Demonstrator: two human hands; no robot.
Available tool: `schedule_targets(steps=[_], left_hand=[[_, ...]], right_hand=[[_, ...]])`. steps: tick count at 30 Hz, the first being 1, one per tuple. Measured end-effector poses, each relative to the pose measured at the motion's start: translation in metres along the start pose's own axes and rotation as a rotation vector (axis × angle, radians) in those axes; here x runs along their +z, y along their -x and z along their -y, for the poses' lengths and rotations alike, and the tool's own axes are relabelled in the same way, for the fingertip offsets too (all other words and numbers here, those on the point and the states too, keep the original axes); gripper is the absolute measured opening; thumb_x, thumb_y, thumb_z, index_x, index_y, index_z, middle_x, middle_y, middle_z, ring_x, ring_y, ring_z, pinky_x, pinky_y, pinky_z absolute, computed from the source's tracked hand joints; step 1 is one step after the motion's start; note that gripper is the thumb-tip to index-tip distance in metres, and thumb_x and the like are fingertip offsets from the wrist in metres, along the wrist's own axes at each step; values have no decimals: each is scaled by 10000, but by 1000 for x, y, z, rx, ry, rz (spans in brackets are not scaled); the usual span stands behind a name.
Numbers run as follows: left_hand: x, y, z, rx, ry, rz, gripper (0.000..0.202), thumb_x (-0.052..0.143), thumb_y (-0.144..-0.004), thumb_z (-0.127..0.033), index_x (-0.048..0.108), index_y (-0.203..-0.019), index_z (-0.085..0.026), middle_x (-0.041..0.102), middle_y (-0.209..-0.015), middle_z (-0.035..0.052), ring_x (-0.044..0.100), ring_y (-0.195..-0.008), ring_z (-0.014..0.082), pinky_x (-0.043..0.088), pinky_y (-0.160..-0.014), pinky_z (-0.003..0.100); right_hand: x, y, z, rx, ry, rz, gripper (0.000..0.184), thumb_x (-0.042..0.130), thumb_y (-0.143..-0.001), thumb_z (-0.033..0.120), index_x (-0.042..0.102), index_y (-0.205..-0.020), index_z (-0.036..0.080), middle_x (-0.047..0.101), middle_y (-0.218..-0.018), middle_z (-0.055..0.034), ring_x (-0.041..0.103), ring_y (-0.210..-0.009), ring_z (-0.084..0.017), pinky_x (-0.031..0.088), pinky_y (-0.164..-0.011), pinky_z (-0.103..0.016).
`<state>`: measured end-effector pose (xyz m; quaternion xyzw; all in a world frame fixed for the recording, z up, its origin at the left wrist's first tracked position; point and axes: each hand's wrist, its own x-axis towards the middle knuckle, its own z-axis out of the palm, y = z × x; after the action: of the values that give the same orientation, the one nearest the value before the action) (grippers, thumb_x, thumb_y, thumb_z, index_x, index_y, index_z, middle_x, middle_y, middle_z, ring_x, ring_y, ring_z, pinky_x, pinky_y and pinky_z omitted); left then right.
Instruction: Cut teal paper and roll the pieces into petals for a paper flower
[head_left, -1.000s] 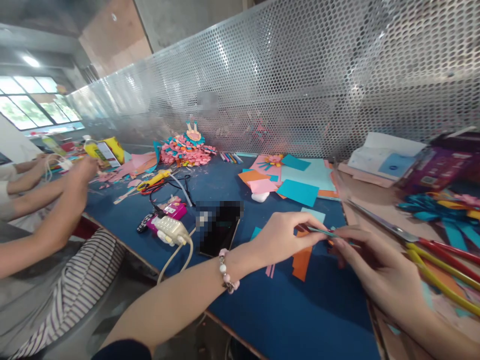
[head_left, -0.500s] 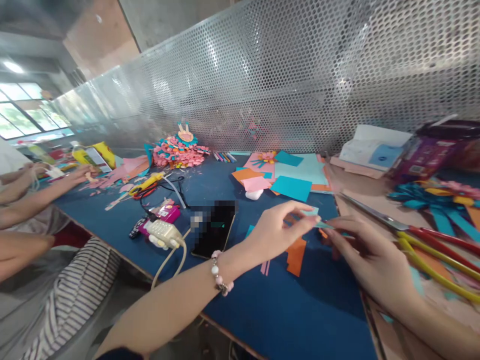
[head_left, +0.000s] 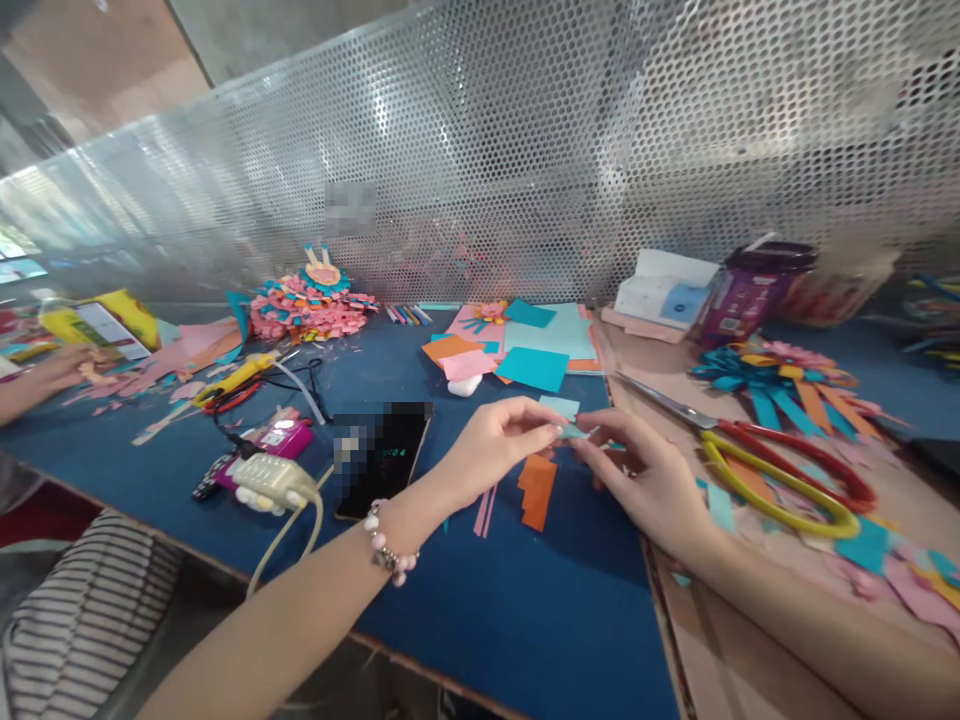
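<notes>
My left hand, with a beaded bracelet at its wrist, pinches a small light-blue paper piece between thumb and fingertips. From the other side, my right hand closes thumb and forefinger on the same paper, so the fingertips of both hands nearly meet. Behind the left fingertips shows another light-blue paper bit; whether it joins the held piece I cannot tell. Under the hands lie orange paper pieces and thin pink strips on the blue table.
Scissors with red and yellow handles lie at right near paper scraps, a paper flower and a purple cup. Left are a phone, a power strip and a co-worker's hand. Stacked paper lies behind.
The whole view has swung to the right, so everything appears farther left. Both hands still pinch the light-blue paper, with little visible change in their hold.
</notes>
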<state>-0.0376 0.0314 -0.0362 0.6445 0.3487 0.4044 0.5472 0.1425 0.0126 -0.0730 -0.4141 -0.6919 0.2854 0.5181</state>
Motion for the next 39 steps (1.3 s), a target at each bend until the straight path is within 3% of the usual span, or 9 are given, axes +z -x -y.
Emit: schedule_targets(steps=[6, 14, 22, 29, 39], left_hand=[[0, 1, 1, -1, -47, -45, 174, 613, -794, -235, 656, -931, -137, 672, -909, 61, 648, -819, 154, 513, -820, 317], [0, 2, 5, 21, -97, -22, 134, 625, -783, -228, 643, -890, -150, 672, -908, 57, 640, -864, 170, 503, -842, 338], [4, 3, -1, -4, -20, 8, 173, 626, -795, -308, 587, -848, -147, 616, -862, 38, 623, -816, 150, 531, -761, 313], [0, 2, 3, -53, -12, 18, 291, 670, -759, -256, 565, -1019, -178, 631, -889, 42, 637, -844, 164, 511, -802, 331], [-2, 1, 1, -78, -49, 41, 167, 676, -740, -236, 613, -873, -155, 654, -852, 34, 652, -799, 157, 510, -797, 329]], right_hand=[[-2, -1, 7, 125, -39, 75, 146, 563, -860, 346, 579, -873, 202, 574, -735, -1, 529, -540, -86, 460, -443, -190], [-4, 0, 12, 167, -113, 109, 174, 520, -883, 361, 582, -856, 202, 545, -722, 9, 523, -551, -85, 450, -476, -196], [-3, 0, 9, 129, -67, 144, 162, 507, -887, 328, 581, -832, 194, 543, -747, -2, 516, -582, -96, 440, -497, -207], [-5, 2, 12, 118, -27, 156, 168, 485, -898, 320, 583, -831, 201, 553, -745, -3, 540, -613, -109, 420, -523, -222], [-6, 1, 14, 93, 21, 161, 186, 447, -912, 309, 573, -825, 203, 556, -747, 0, 530, -599, -107, 412, -535, -232]])
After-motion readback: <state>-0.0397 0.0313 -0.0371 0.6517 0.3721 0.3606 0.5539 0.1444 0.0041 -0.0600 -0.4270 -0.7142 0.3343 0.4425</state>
